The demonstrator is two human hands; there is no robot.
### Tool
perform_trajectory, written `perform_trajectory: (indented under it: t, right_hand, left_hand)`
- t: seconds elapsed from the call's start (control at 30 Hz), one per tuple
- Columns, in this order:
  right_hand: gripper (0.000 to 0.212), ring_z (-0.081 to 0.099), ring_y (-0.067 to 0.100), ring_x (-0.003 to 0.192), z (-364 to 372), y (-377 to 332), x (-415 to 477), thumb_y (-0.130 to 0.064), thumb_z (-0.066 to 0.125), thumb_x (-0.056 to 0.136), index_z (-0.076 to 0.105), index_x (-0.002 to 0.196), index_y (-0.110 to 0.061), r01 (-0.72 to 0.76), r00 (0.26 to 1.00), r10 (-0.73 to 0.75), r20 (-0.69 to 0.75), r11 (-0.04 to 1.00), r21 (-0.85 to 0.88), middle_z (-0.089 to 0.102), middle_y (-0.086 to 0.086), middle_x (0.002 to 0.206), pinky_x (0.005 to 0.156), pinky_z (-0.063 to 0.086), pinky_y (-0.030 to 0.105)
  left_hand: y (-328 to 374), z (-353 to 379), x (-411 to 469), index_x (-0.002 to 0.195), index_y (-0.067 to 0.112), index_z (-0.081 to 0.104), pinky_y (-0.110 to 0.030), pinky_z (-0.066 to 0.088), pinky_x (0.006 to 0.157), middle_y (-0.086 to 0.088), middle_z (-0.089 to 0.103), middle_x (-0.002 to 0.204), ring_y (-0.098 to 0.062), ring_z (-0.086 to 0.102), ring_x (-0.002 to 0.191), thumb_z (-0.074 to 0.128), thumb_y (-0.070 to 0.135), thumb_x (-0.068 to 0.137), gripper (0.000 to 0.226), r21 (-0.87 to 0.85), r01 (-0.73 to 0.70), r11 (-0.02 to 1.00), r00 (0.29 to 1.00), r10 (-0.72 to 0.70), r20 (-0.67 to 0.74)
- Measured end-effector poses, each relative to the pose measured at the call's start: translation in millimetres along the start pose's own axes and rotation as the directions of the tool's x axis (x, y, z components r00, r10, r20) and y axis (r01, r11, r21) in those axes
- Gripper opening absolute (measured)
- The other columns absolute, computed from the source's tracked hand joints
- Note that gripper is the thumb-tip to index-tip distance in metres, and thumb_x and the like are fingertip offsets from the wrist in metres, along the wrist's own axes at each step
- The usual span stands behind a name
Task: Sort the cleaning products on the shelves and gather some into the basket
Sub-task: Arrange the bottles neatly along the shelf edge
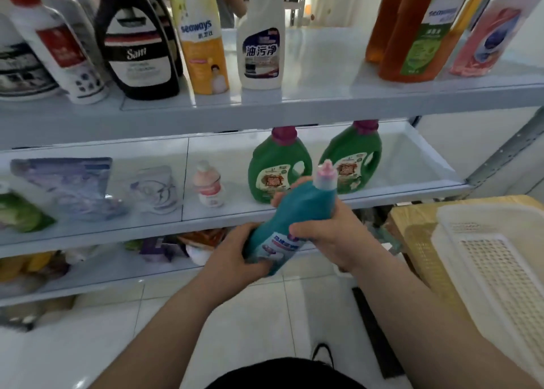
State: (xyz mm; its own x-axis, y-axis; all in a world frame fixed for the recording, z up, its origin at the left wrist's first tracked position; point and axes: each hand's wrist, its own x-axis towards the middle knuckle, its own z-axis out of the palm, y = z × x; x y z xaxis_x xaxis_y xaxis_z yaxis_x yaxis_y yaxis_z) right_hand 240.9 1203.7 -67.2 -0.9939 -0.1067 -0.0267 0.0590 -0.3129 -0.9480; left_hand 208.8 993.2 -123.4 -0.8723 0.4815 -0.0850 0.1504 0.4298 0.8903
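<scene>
While the left hand (235,256) grips the base of the tilted teal bottle (290,212), the right hand (326,235) clasps its middle, well left of the basket (500,271).

Floor: glossy white tiles (259,309), thin grey joints, soft glare.
Furniture: pale grey metal rack (323,100), stacked tiers, perforated upright (506,150) at right.
Wall (459,141): plain white, behind the rack.
Light: bright, even, indoors.
</scene>
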Motion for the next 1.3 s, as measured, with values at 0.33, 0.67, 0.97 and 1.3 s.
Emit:
perform_trajectory:
  t: [0.33,0.67,0.97,1.3]
  right_hand:
    - [0.056,0.058,0.044,0.125,54.6,52.5,-40.4,0.001,0.083,0.075,0.057,0.119,-0.022,0.176,0.984,-0.172,0.05,0.981,-0.077,0.06,0.022,0.13,0.1,0.051,0.065]
    - [0.034,0.063,0.031,0.118,47.7,23.9,-36.4,-0.003,0.081,0.078,0.066,0.106,-0.014,0.371,0.907,-0.237,0.348,0.84,-0.395,0.068,0.005,0.12,0.098,0.054,0.038]
    - [0.014,0.068,0.018,0.084,-30.2,7.8,-31.2,-0.037,0.074,0.077,0.07,0.09,-0.035,0.172,0.919,-0.157,-0.362,0.985,0.009,0.069,0.002,0.088,0.076,0.059,0.034]
    - [0.061,0.071,0.032,0.089,-115.3,2.3,-35.7,-0.047,0.066,0.092,0.053,0.141,-0.013,-0.143,0.904,0.226,-0.363,0.96,0.242,0.067,0.031,0.122,0.074,0.063,0.042]
  left_hand:
    - [-39.3,16.9,-33.6,0.112,-0.009,0.056,-0.038,0.047,0.088,-0.023,0.059,0.11,-0.038,0.059,0.099,0.104,0.021,0.042,0.09,0.386,-0.19,0.903,0.853,0.346,-0.39]
    - [-44.7,16.4,-47.7,0.129,0.031,0.041,-0.005,0.034,0.102,0.004,0.04,0.126,-0.003,0.042,0.115,0.097,0.015,0.056,0.093,0.226,-0.221,0.949,0.94,0.269,-0.209]
    - [20.1,97.4,-19.2,0.119,0.059,0.025,-0.005,0.045,0.069,0.031,0.043,0.113,0.013,0.053,0.101,0.071,0.056,0.068,0.068,0.125,0.0,0.992,0.999,0.007,-0.052]
    - [96.3,162.0,9.6,0.102,0.042,0.072,-0.032,0.059,0.056,0.006,0.079,0.096,-0.017,0.077,0.082,0.055,0.039,0.088,0.022,-0.588,0.431,0.685,0.892,-0.423,0.16]
